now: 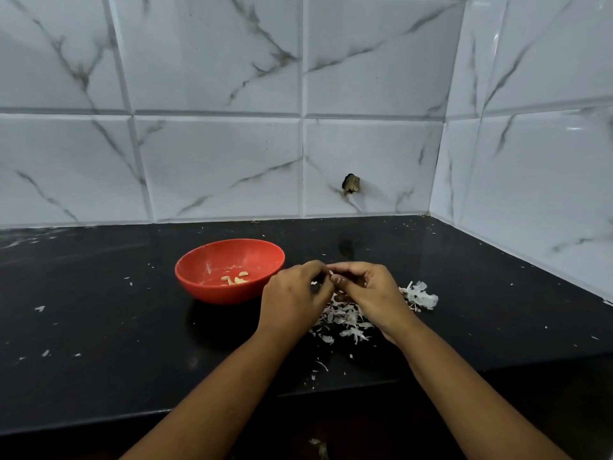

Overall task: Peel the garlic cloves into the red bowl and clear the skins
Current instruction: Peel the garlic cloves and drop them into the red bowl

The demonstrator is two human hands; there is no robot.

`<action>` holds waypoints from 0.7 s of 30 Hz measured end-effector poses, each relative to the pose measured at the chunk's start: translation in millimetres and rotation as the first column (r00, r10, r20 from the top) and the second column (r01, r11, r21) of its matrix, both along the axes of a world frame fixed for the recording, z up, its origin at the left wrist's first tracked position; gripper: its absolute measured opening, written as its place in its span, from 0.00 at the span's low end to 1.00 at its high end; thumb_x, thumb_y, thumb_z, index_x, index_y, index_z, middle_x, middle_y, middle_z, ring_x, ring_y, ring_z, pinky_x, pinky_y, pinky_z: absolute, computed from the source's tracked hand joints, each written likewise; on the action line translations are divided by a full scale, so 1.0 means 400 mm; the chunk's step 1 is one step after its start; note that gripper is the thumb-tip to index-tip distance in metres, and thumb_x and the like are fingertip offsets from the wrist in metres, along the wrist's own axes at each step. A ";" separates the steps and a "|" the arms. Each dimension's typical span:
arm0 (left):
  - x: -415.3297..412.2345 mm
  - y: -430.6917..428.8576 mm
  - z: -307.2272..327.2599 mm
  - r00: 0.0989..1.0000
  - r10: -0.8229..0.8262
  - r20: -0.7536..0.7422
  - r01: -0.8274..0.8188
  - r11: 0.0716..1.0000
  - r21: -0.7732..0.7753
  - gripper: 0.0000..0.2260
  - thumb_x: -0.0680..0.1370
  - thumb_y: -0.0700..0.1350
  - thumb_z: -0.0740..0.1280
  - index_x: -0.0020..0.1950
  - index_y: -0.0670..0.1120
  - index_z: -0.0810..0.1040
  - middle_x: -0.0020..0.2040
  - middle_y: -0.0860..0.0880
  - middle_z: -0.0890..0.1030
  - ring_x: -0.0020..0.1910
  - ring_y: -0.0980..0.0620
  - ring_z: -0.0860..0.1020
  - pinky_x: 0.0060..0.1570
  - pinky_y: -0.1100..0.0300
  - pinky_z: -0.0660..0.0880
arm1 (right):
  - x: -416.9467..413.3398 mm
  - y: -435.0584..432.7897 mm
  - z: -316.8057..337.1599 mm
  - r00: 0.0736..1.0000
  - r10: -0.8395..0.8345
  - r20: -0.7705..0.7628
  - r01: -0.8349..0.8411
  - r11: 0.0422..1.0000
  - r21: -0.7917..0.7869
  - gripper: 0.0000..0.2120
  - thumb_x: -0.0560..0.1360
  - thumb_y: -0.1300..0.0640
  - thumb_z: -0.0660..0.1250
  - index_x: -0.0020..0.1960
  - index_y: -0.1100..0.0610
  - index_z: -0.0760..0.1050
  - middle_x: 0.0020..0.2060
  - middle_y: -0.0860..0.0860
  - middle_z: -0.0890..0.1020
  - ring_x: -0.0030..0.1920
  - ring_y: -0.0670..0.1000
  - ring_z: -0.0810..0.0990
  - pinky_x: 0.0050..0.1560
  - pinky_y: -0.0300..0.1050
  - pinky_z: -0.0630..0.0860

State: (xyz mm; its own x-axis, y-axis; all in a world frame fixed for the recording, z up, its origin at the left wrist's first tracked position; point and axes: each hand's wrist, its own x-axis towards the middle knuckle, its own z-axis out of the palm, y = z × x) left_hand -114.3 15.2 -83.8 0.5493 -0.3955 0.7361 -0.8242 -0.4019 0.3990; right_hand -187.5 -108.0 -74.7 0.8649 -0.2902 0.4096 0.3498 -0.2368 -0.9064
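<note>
A red bowl stands on the black counter, with several peeled garlic cloves on its bottom. Just right of the bowl, my left hand and my right hand meet fingertip to fingertip, pinching a small garlic clove of which only a pale tip shows. Under and behind the hands lies a heap of white garlic skins, with a bigger papery clump to the right.
The black counter is dotted with small skin flakes, some near its front edge. White marble tiles form the back wall and the right wall, meeting in a corner. A dark hole shows in the back wall.
</note>
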 end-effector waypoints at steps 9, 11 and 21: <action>-0.004 0.005 0.011 0.993 -0.020 -0.119 0.011 0.997 -0.070 0.08 0.73 0.52 0.66 0.42 0.50 0.82 0.36 0.54 0.82 0.34 0.55 0.79 0.36 0.54 0.77 | 0.008 -0.012 -0.008 0.999 -0.030 -0.024 0.029 0.999 -0.020 0.08 0.77 0.64 0.66 0.53 0.59 0.82 0.47 0.54 0.85 0.49 0.48 0.84 0.42 0.38 0.78; -0.002 0.006 0.013 0.991 0.048 -0.122 -0.053 0.998 -0.037 0.05 0.75 0.50 0.67 0.44 0.50 0.82 0.37 0.54 0.82 0.36 0.53 0.80 0.38 0.54 0.77 | 0.008 -0.014 -0.011 0.999 -0.033 -0.022 0.033 0.999 0.001 0.08 0.77 0.64 0.66 0.53 0.59 0.82 0.47 0.55 0.85 0.47 0.48 0.83 0.42 0.37 0.78; -0.006 0.012 0.010 0.987 0.158 -0.043 -0.146 0.968 0.202 0.10 0.77 0.54 0.61 0.49 0.51 0.80 0.41 0.52 0.83 0.41 0.51 0.80 0.41 0.56 0.76 | 0.005 -0.015 -0.010 0.994 -0.107 -0.025 0.109 0.992 0.068 0.08 0.77 0.65 0.66 0.47 0.56 0.82 0.43 0.59 0.83 0.40 0.46 0.80 0.40 0.37 0.79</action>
State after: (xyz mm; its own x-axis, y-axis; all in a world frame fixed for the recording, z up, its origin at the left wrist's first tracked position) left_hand -116.6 20.1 -80.0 0.6537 -0.4387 0.6167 -0.7251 -0.5962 0.3445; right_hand -185.7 -114.2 -78.9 0.8354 -0.4093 0.3669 0.3060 -0.2082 -0.9290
